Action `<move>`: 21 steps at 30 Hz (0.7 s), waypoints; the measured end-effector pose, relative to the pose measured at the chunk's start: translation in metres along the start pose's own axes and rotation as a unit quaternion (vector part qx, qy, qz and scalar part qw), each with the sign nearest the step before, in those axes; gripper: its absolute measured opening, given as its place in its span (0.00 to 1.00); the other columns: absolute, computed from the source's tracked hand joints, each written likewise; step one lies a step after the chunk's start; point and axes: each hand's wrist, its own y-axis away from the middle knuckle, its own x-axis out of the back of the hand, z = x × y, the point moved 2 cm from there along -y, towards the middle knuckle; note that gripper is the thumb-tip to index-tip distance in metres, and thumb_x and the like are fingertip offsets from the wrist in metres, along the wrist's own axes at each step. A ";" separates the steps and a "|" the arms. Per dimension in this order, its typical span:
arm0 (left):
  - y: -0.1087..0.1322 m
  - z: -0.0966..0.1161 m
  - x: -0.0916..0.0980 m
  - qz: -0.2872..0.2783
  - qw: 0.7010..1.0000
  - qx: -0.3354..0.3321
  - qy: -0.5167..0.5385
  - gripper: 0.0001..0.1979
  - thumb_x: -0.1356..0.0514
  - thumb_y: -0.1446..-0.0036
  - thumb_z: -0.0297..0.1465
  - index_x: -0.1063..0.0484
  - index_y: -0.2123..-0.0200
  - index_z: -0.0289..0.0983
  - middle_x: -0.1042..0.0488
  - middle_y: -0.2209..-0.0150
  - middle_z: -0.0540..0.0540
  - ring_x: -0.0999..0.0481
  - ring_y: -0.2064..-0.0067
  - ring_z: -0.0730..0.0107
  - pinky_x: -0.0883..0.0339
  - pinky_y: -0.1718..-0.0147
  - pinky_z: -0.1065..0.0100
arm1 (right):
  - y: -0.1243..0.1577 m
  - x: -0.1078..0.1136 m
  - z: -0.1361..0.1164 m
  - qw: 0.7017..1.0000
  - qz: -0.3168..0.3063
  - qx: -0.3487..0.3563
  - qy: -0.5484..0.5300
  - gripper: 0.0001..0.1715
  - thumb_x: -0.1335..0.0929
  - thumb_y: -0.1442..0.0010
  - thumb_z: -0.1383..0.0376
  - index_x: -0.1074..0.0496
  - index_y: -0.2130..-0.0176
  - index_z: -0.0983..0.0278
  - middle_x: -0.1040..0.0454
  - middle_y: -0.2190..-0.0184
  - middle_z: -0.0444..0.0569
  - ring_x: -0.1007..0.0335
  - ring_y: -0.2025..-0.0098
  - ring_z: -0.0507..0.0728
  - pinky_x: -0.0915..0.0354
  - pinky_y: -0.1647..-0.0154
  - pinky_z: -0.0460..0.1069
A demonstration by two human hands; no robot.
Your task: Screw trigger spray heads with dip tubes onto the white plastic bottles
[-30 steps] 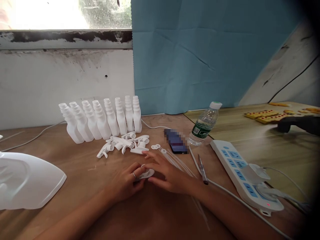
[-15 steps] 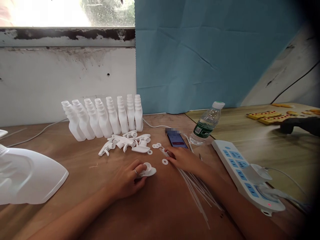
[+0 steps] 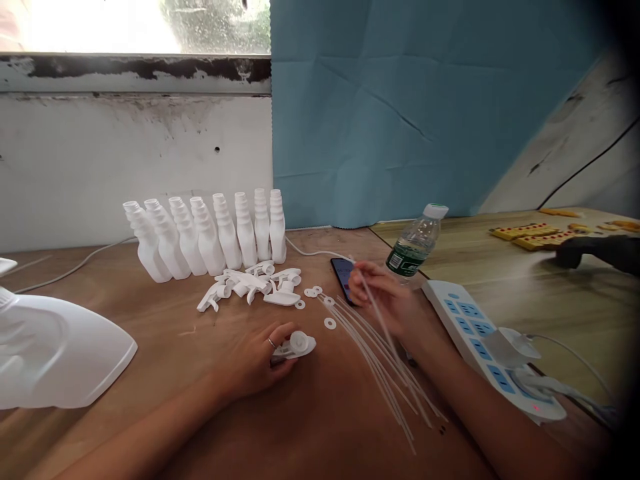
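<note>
My left hand [image 3: 267, 350] is closed around a white spray trigger head [image 3: 299, 343], whose round cap opening faces up. Raised above the table, my right hand [image 3: 383, 293] pinches one thin translucent tube [image 3: 376, 310] near its upper end; the tube slants down to the right. Under it lies a loose bundle of similar tubes [image 3: 367, 357]. Flat white ring washers [image 3: 330, 323] are scattered between the hands. Farther back is a pile of white spray trigger heads [image 3: 250, 283]. My right hand partly covers a phone [image 3: 343, 272].
White bottles [image 3: 200, 237] stand in a row by the wall. A large white bottle [image 3: 60, 350] is at the left edge. To the right are a water bottle [image 3: 413, 247] and a power strip [image 3: 463, 320] with plugged-in cables. Yellow packs [image 3: 530, 233] lie farther right.
My right hand has lifted from the washers and tube ends, moving up and right with one tube in its fingers. In my left hand the trigger head has turned slightly.
</note>
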 end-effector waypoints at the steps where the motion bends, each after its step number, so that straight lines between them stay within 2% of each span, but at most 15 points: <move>1: 0.000 0.000 0.001 -0.004 1.000 0.006 0.003 0.24 0.41 0.42 0.31 0.42 0.43 0.44 0.26 0.55 0.47 0.24 0.61 0.68 0.30 0.63 0.68 | 0.000 -0.001 -0.001 0.999 0.017 0.002 -0.047 0.13 0.36 0.41 0.59 0.29 0.56 0.56 0.29 0.68 0.46 0.41 0.77 0.52 0.45 0.81 0.47; 3: -0.002 0.002 0.003 -0.011 1.000 0.008 0.001 0.24 0.41 0.42 0.32 0.41 0.43 0.43 0.26 0.54 0.47 0.24 0.60 0.67 0.29 0.61 0.67 | 0.001 -0.007 0.001 0.993 0.033 -0.016 -0.112 0.14 0.32 0.44 0.59 0.29 0.55 0.55 0.28 0.65 0.46 0.40 0.76 0.51 0.46 0.82 0.46; 5: -0.003 0.004 0.004 -0.022 1.000 0.008 -0.004 0.22 0.41 0.41 0.32 0.39 0.44 0.43 0.25 0.55 0.47 0.24 0.60 0.66 0.30 0.61 0.66 | 0.006 -0.020 0.006 0.988 0.024 -0.056 -0.139 0.14 0.29 0.46 0.58 0.28 0.58 0.58 0.28 0.67 0.46 0.37 0.75 0.50 0.43 0.80 0.45; 8: -0.004 0.004 0.005 -0.036 0.999 0.014 0.003 0.23 0.41 0.42 0.32 0.40 0.43 0.43 0.24 0.57 0.47 0.24 0.60 0.65 0.30 0.61 0.66 | 0.018 -0.043 0.014 0.991 -0.010 -0.078 -0.105 0.15 0.28 0.44 0.54 0.27 0.65 0.64 0.27 0.73 0.46 0.35 0.76 0.51 0.40 0.79 0.46; 12: -0.004 0.002 0.003 -0.052 0.998 0.015 0.025 0.25 0.42 0.41 0.32 0.41 0.41 0.44 0.24 0.55 0.47 0.24 0.59 0.64 0.31 0.61 0.66 | 0.033 -0.067 0.016 0.995 -0.089 -0.035 -0.019 0.18 0.30 0.40 0.52 0.28 0.69 0.65 0.28 0.76 0.45 0.34 0.77 0.51 0.37 0.77 0.46; 16: -0.003 0.003 0.003 -0.056 0.998 0.017 0.035 0.26 0.41 0.42 0.31 0.42 0.41 0.44 0.24 0.54 0.48 0.23 0.58 0.64 0.31 0.62 0.66 | 0.039 -0.074 0.018 0.991 -0.131 0.003 0.036 0.19 0.32 0.38 0.51 0.29 0.69 0.64 0.30 0.75 0.44 0.34 0.75 0.51 0.36 0.75 0.46; 21: -0.003 0.003 0.002 -0.041 0.999 0.009 0.028 0.27 0.41 0.42 0.31 0.43 0.40 0.42 0.25 0.51 0.45 0.23 0.55 0.62 0.29 0.58 0.64 | 0.038 -0.074 0.022 0.989 -0.141 -0.010 0.037 0.19 0.34 0.37 0.51 0.31 0.67 0.63 0.32 0.76 0.43 0.35 0.76 0.51 0.37 0.75 0.47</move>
